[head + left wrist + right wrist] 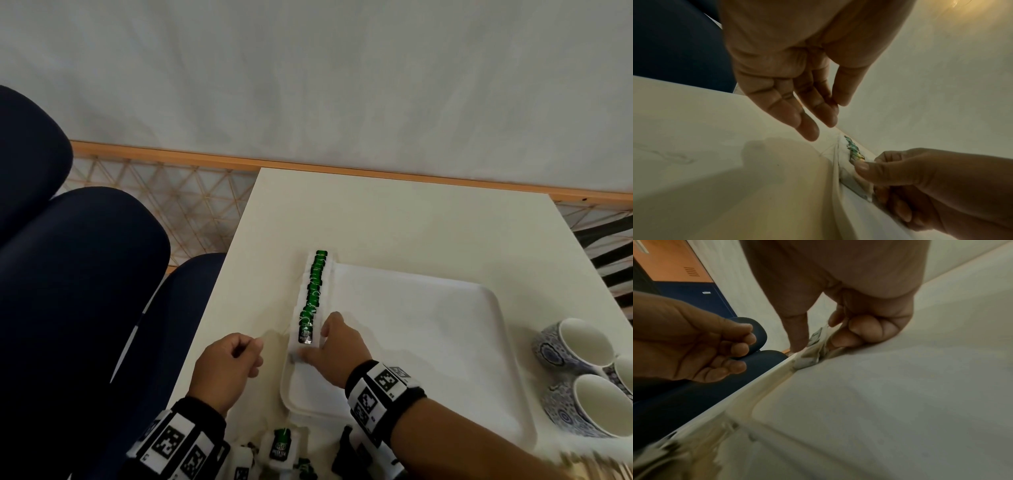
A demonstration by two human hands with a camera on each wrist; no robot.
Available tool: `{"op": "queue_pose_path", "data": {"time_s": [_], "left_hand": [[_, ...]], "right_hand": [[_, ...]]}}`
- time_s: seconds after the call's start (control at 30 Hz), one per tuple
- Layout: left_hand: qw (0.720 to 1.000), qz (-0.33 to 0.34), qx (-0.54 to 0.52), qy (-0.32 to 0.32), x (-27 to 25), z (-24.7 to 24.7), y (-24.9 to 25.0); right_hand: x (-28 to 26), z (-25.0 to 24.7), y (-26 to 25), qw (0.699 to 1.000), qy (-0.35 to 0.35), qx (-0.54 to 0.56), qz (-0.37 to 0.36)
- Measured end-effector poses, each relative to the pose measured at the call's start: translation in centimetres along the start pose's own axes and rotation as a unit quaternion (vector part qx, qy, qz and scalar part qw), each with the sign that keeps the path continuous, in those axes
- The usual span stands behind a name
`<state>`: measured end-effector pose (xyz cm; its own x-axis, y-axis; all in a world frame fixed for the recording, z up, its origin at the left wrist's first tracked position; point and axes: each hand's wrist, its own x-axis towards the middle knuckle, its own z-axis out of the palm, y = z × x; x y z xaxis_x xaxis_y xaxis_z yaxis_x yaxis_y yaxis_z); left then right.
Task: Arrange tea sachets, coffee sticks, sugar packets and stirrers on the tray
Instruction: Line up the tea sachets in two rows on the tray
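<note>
While the right hand pinches the nearest tea sachet between thumb and fingers, a row of overlapping green-and-white sachets lines the left edge of the white tray on the desk. Hovering over the desk just left of the tray, the left hand has loosely curled fingers and holds nothing. More sachets lie at the desk's near edge, partly cut off by the frame and hidden by the wrists; the dark items beside them are too blurred to identify. Blue-patterned cups stand at the tray's right edge. Dark blue chairs sit left of the desk
</note>
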<state>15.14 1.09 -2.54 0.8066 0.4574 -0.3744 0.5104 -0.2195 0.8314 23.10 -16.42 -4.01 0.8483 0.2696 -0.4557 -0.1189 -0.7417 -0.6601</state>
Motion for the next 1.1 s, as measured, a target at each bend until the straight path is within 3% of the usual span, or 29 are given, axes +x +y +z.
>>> {"op": "queue_pose_path", "data": {"time_s": [0.17,0.5,0.67,0.77,0.87,0.97,1.1], "left_hand": [[1.0,-0.003,-0.007,0.003,0.0,-0.1,0.0],[1.0,0.002,-0.014,0.021,-0.6,-1.3,-0.1],[1.0,0.011,0.022,0.016,-2.1,-2.9,-0.6],[0.998,0.023,0.065,-0.008,-3.6,-4.1,-1.2],[0.99,0.023,0.128,-0.055,-5.1,-5.0,-2.2],[0.981,0.024,0.171,-0.084,-6.3,-5.5,-3.3],[0.978,0.035,0.189,-0.083,-7.5,-5.7,-4.1]], "right_hand": [[0.1,0.7,0.1,0.995,-0.008,-0.092,-0.029],[0.0,1.3,-0.1,0.994,0.004,-0.104,-0.038],[-2.1,0.4,-1.2,0.987,-0.007,-0.103,-0.119],[-3.9,0.2,-2.0,0.957,-0.134,-0.181,-0.183],[-5.3,0.8,-2.6,0.912,-0.245,-0.259,-0.201],[-5.8,1.9,-2.8,0.882,-0.265,-0.333,-0.203],[-6.3,3.2,-3.0,0.835,-0.239,-0.443,-0.221]]}}
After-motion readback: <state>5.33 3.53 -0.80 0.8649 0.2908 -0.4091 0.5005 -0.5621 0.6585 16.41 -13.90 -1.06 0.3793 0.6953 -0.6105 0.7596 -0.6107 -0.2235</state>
